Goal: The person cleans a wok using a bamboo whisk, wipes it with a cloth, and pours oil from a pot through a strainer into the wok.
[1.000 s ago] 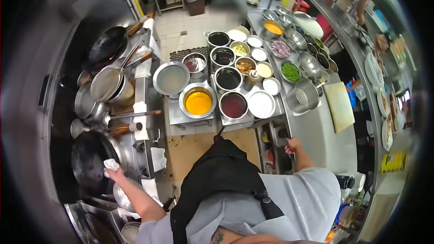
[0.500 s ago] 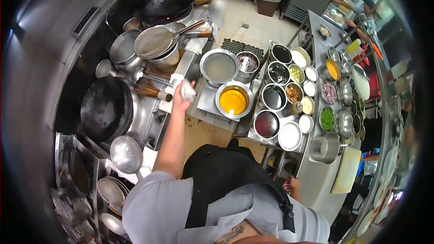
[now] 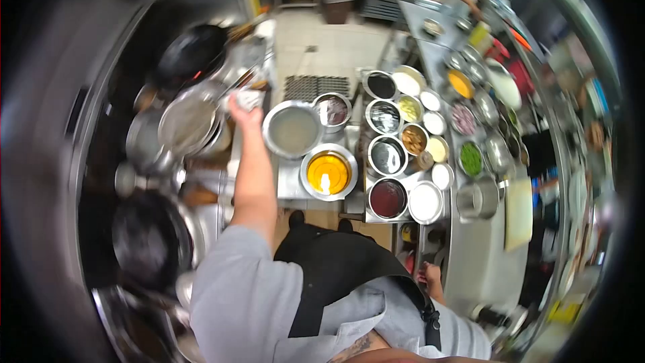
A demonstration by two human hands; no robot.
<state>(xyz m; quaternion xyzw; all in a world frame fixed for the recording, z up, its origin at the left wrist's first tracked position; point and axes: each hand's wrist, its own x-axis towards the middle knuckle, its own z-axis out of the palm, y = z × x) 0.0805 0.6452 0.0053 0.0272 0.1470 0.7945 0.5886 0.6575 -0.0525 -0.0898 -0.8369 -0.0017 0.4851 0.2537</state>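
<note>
My left hand [image 3: 246, 115] reaches forward with its fingers closed on a crumpled white cloth [image 3: 250, 99]. It is beside a round mesh strainer [image 3: 188, 119] resting over a pot on the stove side. Just right of that hand is a metal basin of cloudy liquid [image 3: 293, 129]. A bowl of orange-yellow oil [image 3: 328, 173] stands nearer my body. Down at my right side, my right hand [image 3: 431, 274] is curled closed by the counter's drawers, and whatever it may hold is hidden.
A black wok [image 3: 144, 238] sits at left, another wok [image 3: 193, 56] farther back. Right of the oil, several containers of dark sauce [image 3: 388, 197] and white powder [image 3: 425, 202] crowd a stand. A cutting board [image 3: 518, 214] lies on the right counter. Another person's arm [image 3: 467, 1] shows far right.
My left hand has moved forward with the cloth, from beside the bamboo brush to beside the strainer. The view has turned left and is blurred. My right hand stays low at my side.
</note>
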